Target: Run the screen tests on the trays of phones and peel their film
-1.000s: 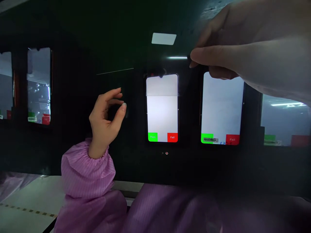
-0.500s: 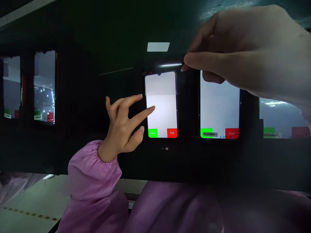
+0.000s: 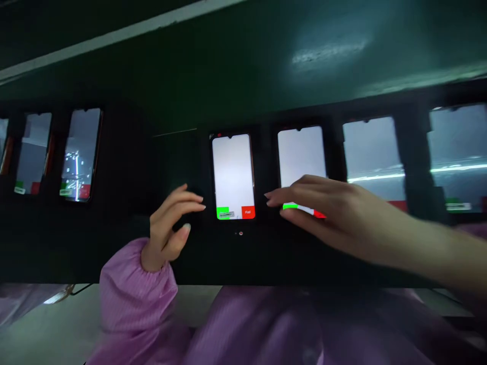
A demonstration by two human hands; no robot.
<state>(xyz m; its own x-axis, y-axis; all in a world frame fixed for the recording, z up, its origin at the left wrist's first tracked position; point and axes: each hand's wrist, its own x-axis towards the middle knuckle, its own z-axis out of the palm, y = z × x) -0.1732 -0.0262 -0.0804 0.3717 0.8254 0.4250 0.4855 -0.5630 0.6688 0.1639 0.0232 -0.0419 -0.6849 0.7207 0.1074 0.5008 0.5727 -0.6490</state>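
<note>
A lit phone (image 3: 233,172) lies on the dark green work surface in front of me. Its white screen shows a green box, partly under a barcode label, and a red "Fail" box at the bottom. To the left of this phone, my left hand (image 3: 173,218) hovers with fingers apart and nothing in it. My right hand (image 3: 327,205) reaches in from the right, fingers stretched out and slightly blurred, with no object visible in it. It covers the lower part of a second lit phone (image 3: 302,154); whether it touches that phone I cannot tell.
Further right lie another phone (image 3: 375,152) and one at the edge (image 3: 458,147), both dimmer with reflections. On the left are a phone with glare (image 3: 81,152) and a dim phone (image 3: 33,152). A pale strip (image 3: 125,35) crosses the far side of the surface.
My right hand has come down from the upper right, its pinch now opened out. My left hand has drawn off the middle phone's screen. The phone there now bears a barcode label. The view has shifted.
</note>
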